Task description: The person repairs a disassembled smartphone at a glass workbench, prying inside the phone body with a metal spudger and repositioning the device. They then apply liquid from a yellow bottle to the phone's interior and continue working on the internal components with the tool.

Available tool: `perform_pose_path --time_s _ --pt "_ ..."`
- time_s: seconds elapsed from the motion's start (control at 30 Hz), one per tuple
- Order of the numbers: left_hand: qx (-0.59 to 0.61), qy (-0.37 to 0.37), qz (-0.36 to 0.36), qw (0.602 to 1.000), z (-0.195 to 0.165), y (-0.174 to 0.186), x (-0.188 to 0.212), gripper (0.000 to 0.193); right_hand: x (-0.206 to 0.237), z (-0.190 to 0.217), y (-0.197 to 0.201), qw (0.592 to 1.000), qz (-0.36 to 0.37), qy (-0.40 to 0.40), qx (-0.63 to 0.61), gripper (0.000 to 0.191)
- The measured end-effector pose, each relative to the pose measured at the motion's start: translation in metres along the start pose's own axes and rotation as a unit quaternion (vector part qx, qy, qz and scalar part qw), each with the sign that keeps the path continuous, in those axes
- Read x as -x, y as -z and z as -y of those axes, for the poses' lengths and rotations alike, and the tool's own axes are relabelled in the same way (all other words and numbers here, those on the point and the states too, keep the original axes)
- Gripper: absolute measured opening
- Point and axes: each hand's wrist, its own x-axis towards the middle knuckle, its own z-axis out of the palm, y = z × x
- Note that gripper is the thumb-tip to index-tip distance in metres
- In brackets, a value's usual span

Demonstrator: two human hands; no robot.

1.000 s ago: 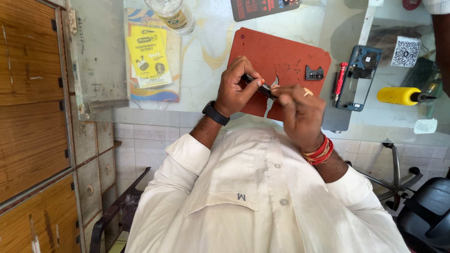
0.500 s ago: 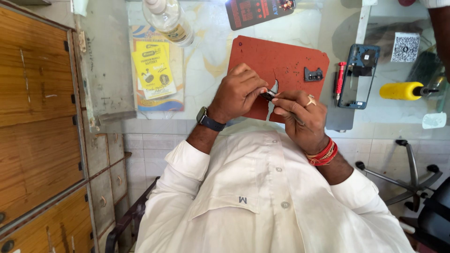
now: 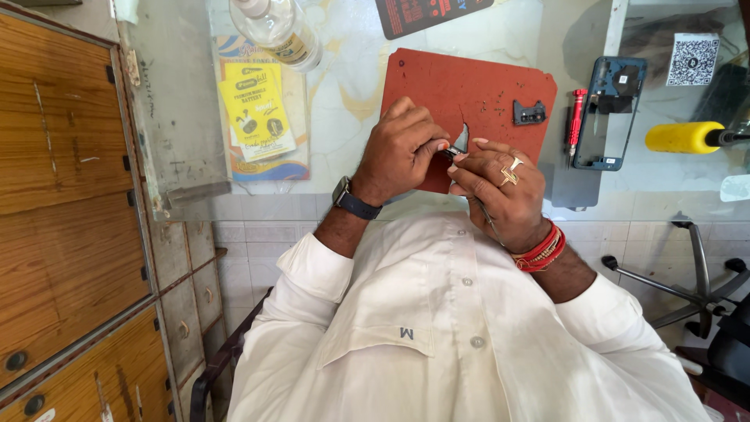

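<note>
My left hand (image 3: 398,152), with a dark watch on the wrist, pinches a small dark grey part (image 3: 461,141) at its fingertips. My right hand (image 3: 504,191), wearing a gold ring and red bangles, meets it fingertip to fingertip and grips a thin metal tool (image 3: 486,217) that runs down along the palm. Both hands hover over the near edge of a red work mat (image 3: 469,78). How the tool's tip meets the part is hidden by the fingers.
On the mat lies a small black bracket (image 3: 530,112). To the right are a red screwdriver (image 3: 576,117), a blue phone frame (image 3: 609,109) and a yellow-handled tool (image 3: 687,137). A clear bottle (image 3: 277,31) and a yellow packet (image 3: 256,113) lie left. Wooden drawers (image 3: 62,234) stand left.
My hands have stayed together over the mat's near edge with small finger shifts. The dark part now sticks up between the fingertips. The view has shifted slightly.
</note>
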Motion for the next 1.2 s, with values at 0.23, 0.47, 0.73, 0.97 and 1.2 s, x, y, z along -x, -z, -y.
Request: perform_pose_path --time_s 0.23,0.47,0.73,0.97,1.2 --pt "0.003 0.009 -0.018 1.000 0.000 -0.004 0.005 0.005 0.001 0.002 -0.007 1.000 -0.006 0.007 0.001 0.017" --pt "0.008 0.013 -0.035 0.999 0.001 -0.005 0.008 0.007 0.002 0.005 -0.014 1.000 -0.016 0.008 -0.010 0.018" --pt "0.013 0.017 -0.046 0.999 0.000 -0.005 0.006 0.008 0.000 0.006 -0.014 1.000 -0.026 0.010 -0.004 0.016" --pt "0.150 0.106 -0.053 0.981 0.003 -0.002 0.013 0.007 0.008 0.002 -0.013 0.979 -0.068 -0.132 -0.138 0.004" --pt "0.348 0.152 -0.131 0.916 0.034 -0.019 0.025 0.025 0.008 -0.008 -0.020 0.960 -0.115 -0.173 -0.186 0.011"
